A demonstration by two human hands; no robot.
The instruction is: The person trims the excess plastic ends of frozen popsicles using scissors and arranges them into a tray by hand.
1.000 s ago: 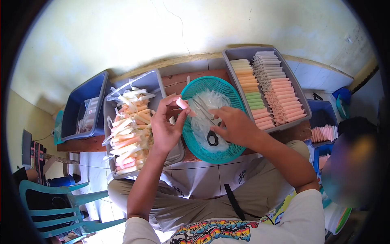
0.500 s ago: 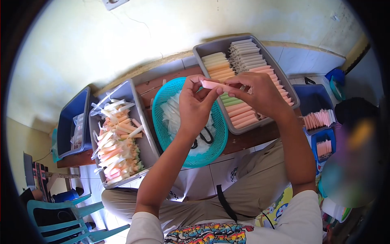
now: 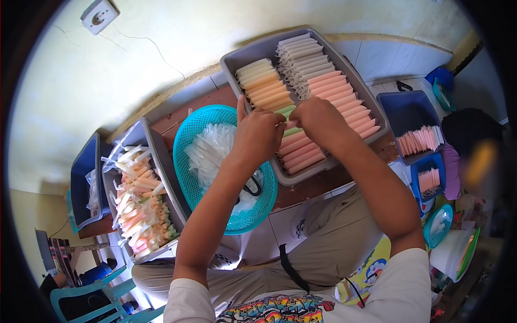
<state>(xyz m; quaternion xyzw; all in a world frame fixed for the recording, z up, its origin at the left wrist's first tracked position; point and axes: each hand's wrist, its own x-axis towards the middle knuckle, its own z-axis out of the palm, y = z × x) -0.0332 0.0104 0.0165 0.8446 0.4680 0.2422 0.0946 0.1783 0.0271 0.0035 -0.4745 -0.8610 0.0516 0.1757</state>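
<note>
Between my two hands, over the big grey tray [image 3: 230, 65], is a pink ice pop [image 3: 291, 124] in a clear plastic sleeve, mostly covered by fingers. My left hand [image 3: 254, 132] pinches one end, its index finger sticking up. Bent fingers of my right hand [image 3: 319, 121] close on the other end. Neat rows fill the tray: whitish and orange ice pops [image 3: 266, 89], a few green ones, pink ones [image 3: 339, 91] and greyish ones [image 3: 304, 59]. Just left of the tray, a teal basket [image 3: 186, 134] contains clear plastic sleeves [image 3: 212, 151] and black-handled scissors [image 3: 253, 187].
A second grey tray [image 3: 167, 183] on the left is heaped with loose ice pops [image 3: 141, 199]. Beyond it stands a dark blue tub [image 3: 83, 185]. Two blue containers with pink packs [image 3: 417, 142] sit at right. A teal chair [image 3: 81, 296] is lower left.
Both hands have turned and come closer together, lower over the tray's rows, so the pink ice pop is now mostly hidden. The view has shifted to the right.
</note>
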